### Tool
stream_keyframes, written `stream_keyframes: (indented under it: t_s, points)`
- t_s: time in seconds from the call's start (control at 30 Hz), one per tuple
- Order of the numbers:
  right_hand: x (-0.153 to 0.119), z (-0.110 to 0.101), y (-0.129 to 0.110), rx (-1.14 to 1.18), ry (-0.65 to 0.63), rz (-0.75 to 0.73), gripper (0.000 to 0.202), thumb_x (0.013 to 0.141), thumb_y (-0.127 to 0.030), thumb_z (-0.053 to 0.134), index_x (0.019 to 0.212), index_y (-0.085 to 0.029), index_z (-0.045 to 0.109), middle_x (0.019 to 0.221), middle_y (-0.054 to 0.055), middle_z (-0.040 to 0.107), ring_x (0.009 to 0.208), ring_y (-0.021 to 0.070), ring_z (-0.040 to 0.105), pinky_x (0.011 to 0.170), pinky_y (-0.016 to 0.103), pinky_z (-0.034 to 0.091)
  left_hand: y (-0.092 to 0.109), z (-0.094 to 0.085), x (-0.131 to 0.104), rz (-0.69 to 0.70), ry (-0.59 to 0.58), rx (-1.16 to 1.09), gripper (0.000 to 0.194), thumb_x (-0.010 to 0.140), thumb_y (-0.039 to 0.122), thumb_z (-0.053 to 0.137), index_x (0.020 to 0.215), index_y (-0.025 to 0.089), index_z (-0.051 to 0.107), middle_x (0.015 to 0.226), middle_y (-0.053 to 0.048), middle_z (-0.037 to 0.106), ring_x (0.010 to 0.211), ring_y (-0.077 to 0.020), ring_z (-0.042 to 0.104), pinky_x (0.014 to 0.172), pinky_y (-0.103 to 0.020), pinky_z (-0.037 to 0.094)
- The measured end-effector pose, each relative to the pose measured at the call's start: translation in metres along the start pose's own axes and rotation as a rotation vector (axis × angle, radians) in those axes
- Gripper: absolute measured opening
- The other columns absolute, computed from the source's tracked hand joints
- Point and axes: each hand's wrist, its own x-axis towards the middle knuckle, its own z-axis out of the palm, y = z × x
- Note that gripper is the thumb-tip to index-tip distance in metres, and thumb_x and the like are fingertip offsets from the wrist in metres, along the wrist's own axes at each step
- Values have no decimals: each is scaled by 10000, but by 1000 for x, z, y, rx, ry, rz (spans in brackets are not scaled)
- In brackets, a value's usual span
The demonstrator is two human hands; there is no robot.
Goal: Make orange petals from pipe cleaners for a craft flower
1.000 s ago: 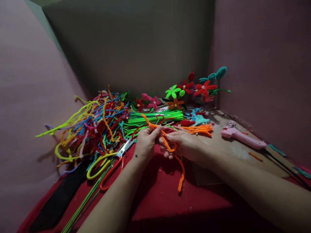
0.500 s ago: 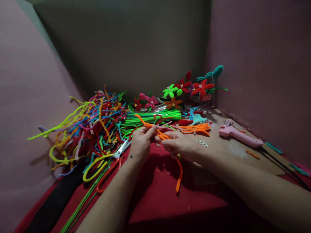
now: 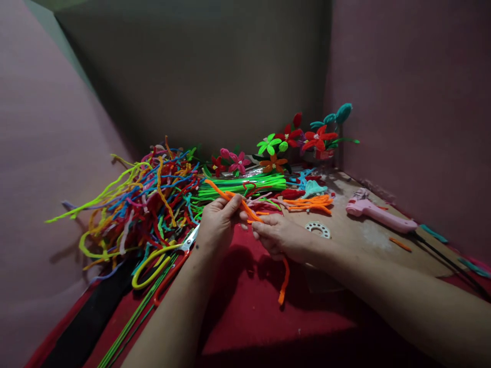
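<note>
Orange pipe cleaners run between my two hands over the red cloth. My left hand pinches them between thumb and fingers, and one end sticks out up and to the left. My right hand is closed on their other part, with an orange tail hanging below it. How they are joined inside the fingers is hidden. Scissors with yellow and orange handles lie beside my left wrist, partly covered by the forearm. Behind my right hand lies a bunch of orange pipe cleaners.
A tangled heap of coloured pipe cleaners lies at left, a green bundle behind my hands. Pipe-cleaner flowers stand at the back. On a board at right are a pink glue gun and a white holed ring.
My left hand has moved slightly left with the orange pipe cleaners, and my hands are a little farther apart. More of the white ring now shows behind my right forearm.
</note>
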Motion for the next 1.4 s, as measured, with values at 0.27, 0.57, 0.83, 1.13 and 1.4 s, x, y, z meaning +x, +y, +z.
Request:
stream_keyframes:
  t_s: [0.27,0.57,0.83,1.13,1.4]
  points:
    - [8,-15,4,124,-112,-44,258,834,-399,477,730,-164,494,444,-84,334,339,43,246,337,165,255,0,2,-6,-82,-173,209,213,720,320,647,678,115,608,424,35,489,345,-40,380,333,-159,268]
    - [14,-24,7,585,-97,91,124,812,-127,439,878,-133,544,587,9,541,463,76,452,467,201,378,1,-5,-1,-85,-112,134,203,673,308,699,638,126,614,433,54,456,368,-25,387,356,-146,278]
    - [16,-16,11,470,53,3,84,717,-53,515,686,-96,580,511,-8,520,396,57,412,406,202,375,1,5,-6,42,29,306,189,700,284,657,634,111,621,412,38,483,330,-45,390,328,-171,269]
    - [13,-15,8,352,12,-35,102,756,-104,534,718,-76,624,544,11,567,402,60,471,392,187,406,1,5,-6,65,76,327,197,707,292,640,619,123,590,406,41,481,327,-55,401,333,-177,281]
    - [16,-16,11,266,150,-61,112,737,-144,557,639,-101,587,495,-12,542,344,46,421,308,157,316,0,4,-6,-21,-199,366,219,734,271,620,590,123,548,480,31,496,381,-40,388,368,-174,277]
